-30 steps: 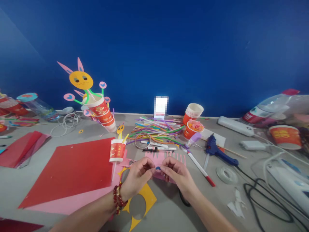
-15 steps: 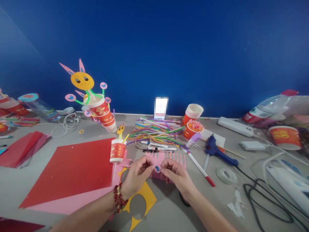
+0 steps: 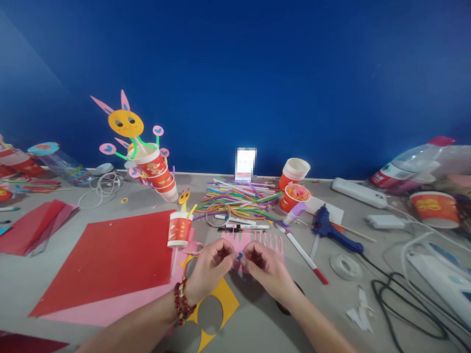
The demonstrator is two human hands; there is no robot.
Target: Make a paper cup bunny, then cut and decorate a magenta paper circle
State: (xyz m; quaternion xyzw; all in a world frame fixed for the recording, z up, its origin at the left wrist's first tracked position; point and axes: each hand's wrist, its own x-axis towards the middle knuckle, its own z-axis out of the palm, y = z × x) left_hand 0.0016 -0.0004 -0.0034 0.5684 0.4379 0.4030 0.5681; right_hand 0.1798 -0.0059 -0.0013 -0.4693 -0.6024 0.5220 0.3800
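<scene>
Both hands meet at the front middle of the table over a pink paper sheet cut into fringes and points. Between my fingertips is a small pink paper disc with a blue piece on it, mostly covered by the fingers. My left hand, with a red bead bracelet at the wrist, pinches its left side. The right side is pinched by my right hand. Under my left forearm lies a yellow sheet with round holes. A small decorated red cup stands just left of the hands.
Red paper covers the left. Behind it rises a cup figure with a yellow rabbit face. Colored pipe cleaners lie at the back. On the right are a blue glue gun, clear tape and a looping black cable.
The disc has tilted between my fingertips, so less of its face shows. My fingers have drawn slightly closer together; both hands stay in about the same place.
</scene>
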